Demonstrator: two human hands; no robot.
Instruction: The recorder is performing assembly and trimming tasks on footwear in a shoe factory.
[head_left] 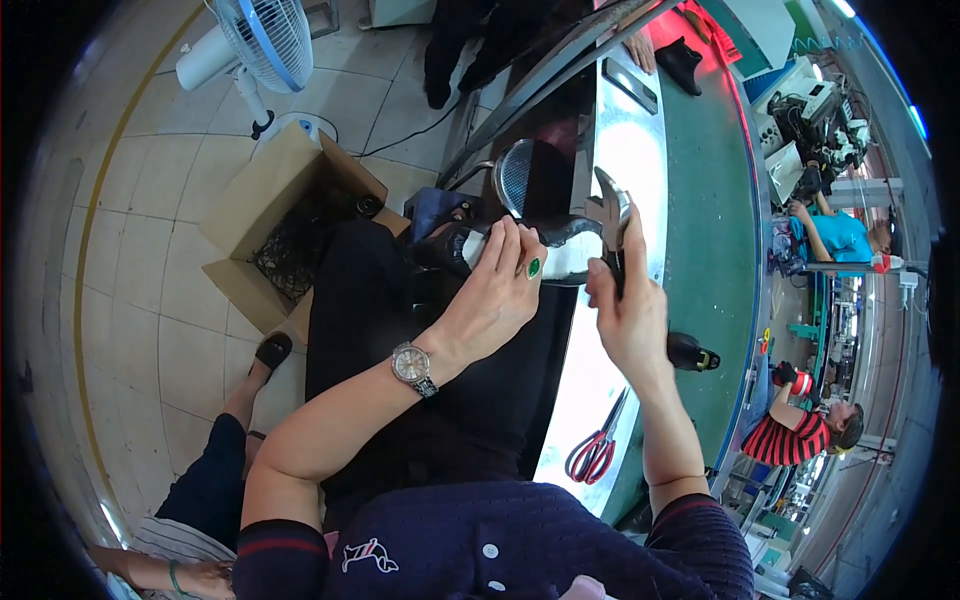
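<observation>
Navy knit shirt point(480, 540): nearest of all, with dark trousers point(355, 290) beyond it forming a lap under the work

Left grip point(490, 295): fingers bent and pinching down over the black shoe, thumb hidden, probably so the piece cannot roll or slide; a watch point(411, 364) sits on this wrist

Black shoe point(572, 250): between the two hands, over the lap and the counter's near edge, lying lengthwise with a white face upward, which seems to leave that face within easy reach

Right grip point(632, 315): wrapped around the dark handle of a steel-headed tool point(610, 208), thumb against the handle, likely for control; the head stands close above the shoe's end, and I cannot tell whether they touch

Metal counter point(575, 400): a narrow strip just beside the lap, apparently there to keep things close

Scissors point(592, 458): red-handled, on the counter, loops toward the person, handy for picking up

Green belt point(705, 270): runs past the counter, with a black piece point(690, 352) resting on it beside the right forearm

Cardboard box point(255, 190): flaps open on the floor at left, dark items inside, perhaps kept low for quick access

White fan point(265, 45): farther off, past the box

Co-workers: one in blue point(845, 235), one in red and black stripes point(790, 435), both across the belt
</observation>
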